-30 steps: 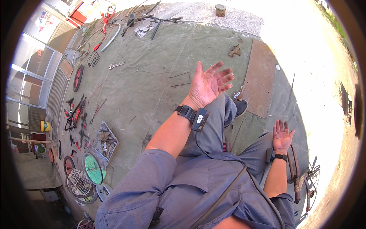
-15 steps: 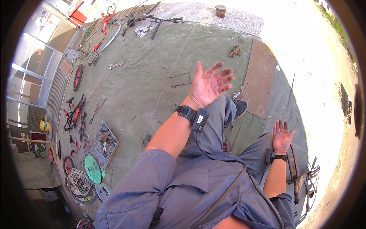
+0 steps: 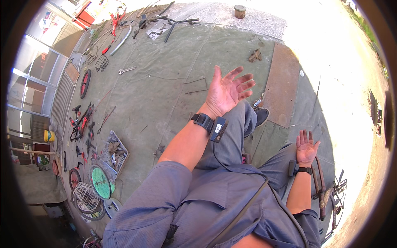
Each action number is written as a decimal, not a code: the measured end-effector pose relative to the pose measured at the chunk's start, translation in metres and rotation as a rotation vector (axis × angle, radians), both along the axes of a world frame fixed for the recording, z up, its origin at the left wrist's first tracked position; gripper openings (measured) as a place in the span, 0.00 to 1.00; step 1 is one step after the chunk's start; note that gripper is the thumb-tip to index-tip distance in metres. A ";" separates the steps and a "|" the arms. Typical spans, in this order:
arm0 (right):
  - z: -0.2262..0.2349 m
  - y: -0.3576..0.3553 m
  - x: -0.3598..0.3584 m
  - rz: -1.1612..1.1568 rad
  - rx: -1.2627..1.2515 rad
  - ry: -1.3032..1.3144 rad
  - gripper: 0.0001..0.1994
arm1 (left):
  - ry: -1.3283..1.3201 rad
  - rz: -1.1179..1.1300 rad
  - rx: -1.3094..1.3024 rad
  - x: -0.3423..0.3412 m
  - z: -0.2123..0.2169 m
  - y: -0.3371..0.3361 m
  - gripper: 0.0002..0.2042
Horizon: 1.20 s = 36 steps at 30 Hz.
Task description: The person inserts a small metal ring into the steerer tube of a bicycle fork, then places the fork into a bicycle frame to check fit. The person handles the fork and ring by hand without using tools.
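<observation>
My left hand [image 3: 227, 91] is held out palm up over my bent left knee, fingers spread and thumb pointing left. Dark smudges mark its palm and fingertips. It holds nothing. Lower and to the right, my right hand [image 3: 306, 149] also faces palm up near my right leg, its fingers stretched out and nothing in it. A black watch [image 3: 202, 121] and a small black box [image 3: 217, 129] sit on my left wrist, and a dark band [image 3: 304, 170] with another box rounds the right one. A cable runs from the left box across my grey-blue shirt [image 3: 206, 198].
A wrench [image 3: 127, 70] lies on the green ground sheet [image 3: 161, 91]. Bike parts spread along the left, including a green wheel [image 3: 100, 182], a white basket [image 3: 86, 197] and a tray [image 3: 118, 153] of parts. A brown board [image 3: 280, 87] lies ahead; handlebars [image 3: 175, 22] lie farther off.
Almost nothing differs. Both hands keep their palm-up pose, with only a very slight shift of the view.
</observation>
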State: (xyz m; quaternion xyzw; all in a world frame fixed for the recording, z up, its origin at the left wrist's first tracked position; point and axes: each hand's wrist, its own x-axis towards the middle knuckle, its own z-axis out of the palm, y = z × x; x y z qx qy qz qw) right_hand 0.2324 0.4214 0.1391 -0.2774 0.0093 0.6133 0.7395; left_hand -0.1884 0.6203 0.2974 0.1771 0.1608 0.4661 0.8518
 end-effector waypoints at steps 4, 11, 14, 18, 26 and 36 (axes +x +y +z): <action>0.000 0.000 0.000 -0.002 -0.006 0.001 0.35 | -0.003 0.000 0.005 0.000 0.001 0.000 0.42; 0.000 0.000 0.000 -0.011 -0.021 0.006 0.35 | 0.002 -0.001 0.005 0.000 0.001 0.000 0.42; 0.000 0.000 0.000 -0.010 -0.016 0.013 0.35 | 0.002 -0.002 0.002 0.000 0.000 0.000 0.42; 0.000 -0.001 0.001 0.009 0.007 0.009 0.35 | 0.000 -0.005 0.004 0.000 0.000 0.001 0.42; 0.000 -0.001 0.000 0.001 -0.005 0.013 0.35 | 0.000 -0.003 0.003 0.000 0.000 0.001 0.42; 0.000 -0.001 0.000 0.017 0.021 -0.006 0.35 | 0.000 0.003 -0.001 0.000 0.001 0.001 0.42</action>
